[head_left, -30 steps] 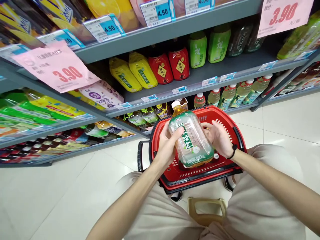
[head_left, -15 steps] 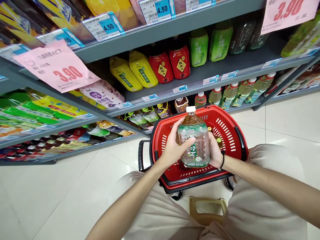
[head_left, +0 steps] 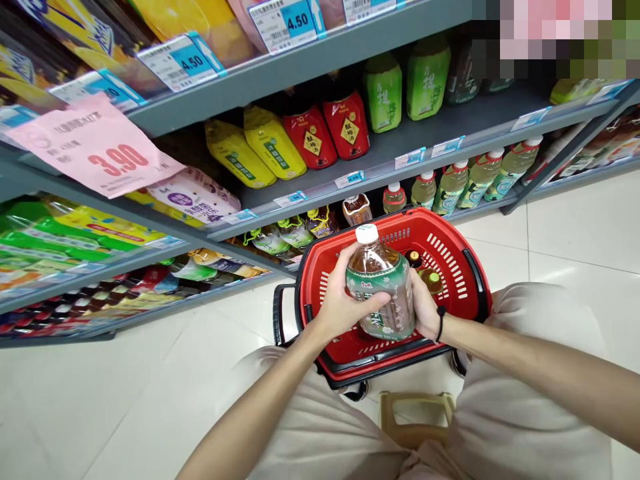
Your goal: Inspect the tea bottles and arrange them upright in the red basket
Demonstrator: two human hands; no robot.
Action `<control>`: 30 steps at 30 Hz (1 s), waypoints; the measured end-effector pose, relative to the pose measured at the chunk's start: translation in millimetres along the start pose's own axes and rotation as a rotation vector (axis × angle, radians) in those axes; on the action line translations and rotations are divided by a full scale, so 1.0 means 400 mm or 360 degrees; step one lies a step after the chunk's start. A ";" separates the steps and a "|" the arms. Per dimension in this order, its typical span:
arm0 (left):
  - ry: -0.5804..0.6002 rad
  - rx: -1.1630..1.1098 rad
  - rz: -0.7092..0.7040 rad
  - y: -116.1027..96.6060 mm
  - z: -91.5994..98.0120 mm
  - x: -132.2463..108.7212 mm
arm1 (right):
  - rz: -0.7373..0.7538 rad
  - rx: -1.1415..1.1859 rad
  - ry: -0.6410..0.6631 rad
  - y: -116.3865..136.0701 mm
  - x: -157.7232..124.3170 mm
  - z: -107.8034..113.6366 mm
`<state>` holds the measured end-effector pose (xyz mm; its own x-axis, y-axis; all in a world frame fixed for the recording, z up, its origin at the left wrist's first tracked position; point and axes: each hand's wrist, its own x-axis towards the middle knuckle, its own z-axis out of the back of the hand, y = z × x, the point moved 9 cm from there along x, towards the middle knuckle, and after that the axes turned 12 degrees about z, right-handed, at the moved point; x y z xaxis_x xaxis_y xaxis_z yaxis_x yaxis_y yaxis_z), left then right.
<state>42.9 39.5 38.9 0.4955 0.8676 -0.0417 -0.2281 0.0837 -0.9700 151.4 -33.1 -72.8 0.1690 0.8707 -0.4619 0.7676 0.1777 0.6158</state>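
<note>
A large tea bottle (head_left: 380, 287) with a white cap, brown liquid and a green label is held between both of my hands, tilted, above the red shopping basket (head_left: 453, 247). My left hand (head_left: 345, 293) is closed round its left side, the thumb lying across the label. From the right, my right hand (head_left: 425, 310) grips the other side; some of its fingers are hidden behind the bottle. Inside the basket, a bottle with a yellow-green cap (head_left: 434, 283) and a dark-capped bottle (head_left: 414, 259) show beyond my right hand.
Shelves (head_left: 310, 177) of bottled drinks run along the front, with red bottles (head_left: 347, 127), green bottles (head_left: 383, 93) and yellow bottles (head_left: 275, 143). A pink price sheet (head_left: 103, 147) hangs at left. Below me is a tan stool (head_left: 415, 410) on the tiled floor.
The bottle has turned and tipped in my hands, its cap now lower and nearer, its label facing more to the left. Both hands still hold it. The view has shifted slightly.
</note>
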 end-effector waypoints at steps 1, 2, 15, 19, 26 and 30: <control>-0.0006 -0.0015 0.0013 0.002 0.001 0.002 | -0.0018 0.0004 -0.0010 0.000 -0.001 -0.001; -0.0012 -0.0030 0.0033 0.006 0.001 0.005 | -0.0033 0.0005 -0.0024 0.002 -0.001 -0.003; -0.0040 -0.0068 0.0262 0.039 0.000 0.023 | -0.0230 -0.0038 -0.0025 -0.026 -0.012 -0.001; -0.0035 -0.0055 0.0251 0.037 -0.002 0.022 | -0.0251 -0.0047 -0.0066 -0.020 -0.016 -0.007; -0.0055 -0.0071 0.0325 0.053 0.006 0.037 | -0.0266 0.0013 -0.0102 -0.006 -0.020 -0.019; -0.0092 -0.0320 0.0540 0.086 0.012 0.049 | -0.0307 0.0055 -0.0031 -0.008 -0.020 -0.032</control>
<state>40.6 61.9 5.8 0.3707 0.8562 -0.3598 -0.1994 -0.3050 -0.9312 139.6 -34.9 -62.8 0.0284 0.8131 -0.5815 0.8078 0.3240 0.4925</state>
